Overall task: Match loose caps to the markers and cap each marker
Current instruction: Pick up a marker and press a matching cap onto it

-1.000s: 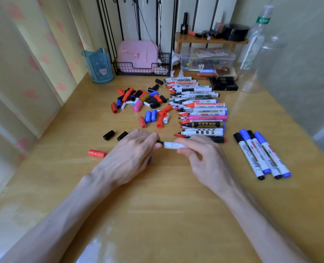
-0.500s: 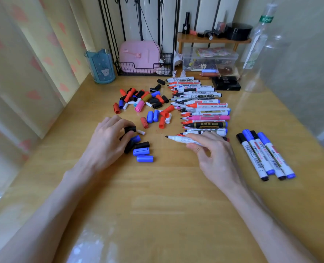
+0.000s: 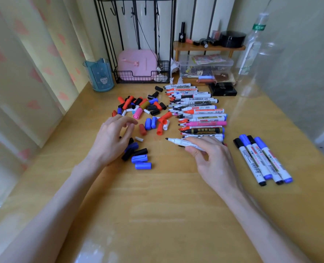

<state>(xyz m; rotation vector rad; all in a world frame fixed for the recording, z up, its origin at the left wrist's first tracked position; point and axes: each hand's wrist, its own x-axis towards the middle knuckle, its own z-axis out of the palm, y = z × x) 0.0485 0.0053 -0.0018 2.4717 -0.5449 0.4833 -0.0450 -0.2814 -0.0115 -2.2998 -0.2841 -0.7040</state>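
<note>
Plastic all over the wooden desk, and one bare black-tipped whiteboard marker waiting on its cap.
The right hand pinches that marker by the barrel, low over the desk with the nib pointing left. The left hand sits over a little cluster of blue caps and a black cap, fingers loose and curved, nothing pinched that I can see. My guess is the marker is light, stiff and a bit slick, so mid-barrel is the place to hold it, well clear of the inky felt nib. The caps look tiny and prone to rolling, so pinch one by its sides with the open end facing the nib and push it straight on. The row of uncapped markers lies just behind, the big cap pile is to the left of it, and four capped markers are off to the right.
</note>
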